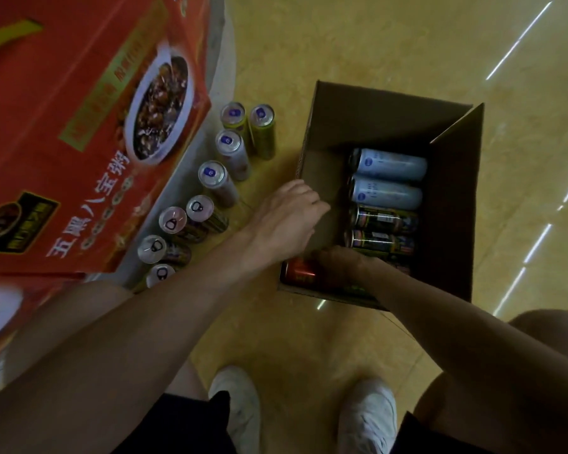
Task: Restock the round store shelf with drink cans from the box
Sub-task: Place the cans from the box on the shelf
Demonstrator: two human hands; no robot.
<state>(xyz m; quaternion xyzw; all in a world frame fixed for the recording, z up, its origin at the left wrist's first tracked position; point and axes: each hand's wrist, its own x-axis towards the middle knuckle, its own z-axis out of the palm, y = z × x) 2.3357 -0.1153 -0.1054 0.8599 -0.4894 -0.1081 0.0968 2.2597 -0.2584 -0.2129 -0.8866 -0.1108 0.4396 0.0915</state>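
Two bare forearms fill the lower half of the frame, the left forearm (128, 322) reaching from the lower left and the right forearm (456, 326) from the lower right, both towards the centre. Red cartons (79, 126) printed with a bowl of porridge take up the upper left, stacked on the round shelf (222, 54), whose pale curved edge shows beside them. A glossy yellow floor (341, 37) covers the rest.

Right of centre, an open cardboard box (453, 198) stands on the floor with its flaps up. The left hand (289, 217) holds the box's left wall, fingers (312, 199) pressed together and curled over the top edge. The right hand (338, 260) is down in the near left corner of the box, over a red can (297, 273) lying on its side; its fingers are in shadow, and whether they close round that can cannot be told.

White shoes (236, 411) and black shorts (191, 427) sit at the bottom edge.

Inside the box, along its floor, two pale cans (391, 165) lie on their sides, with two dark cans (384, 221) just below them in the frame. Upright cans (213, 173) stand in a curved row left of the box, following the shelf's edge; whether they rest on its ledge or on the floor cannot be told.
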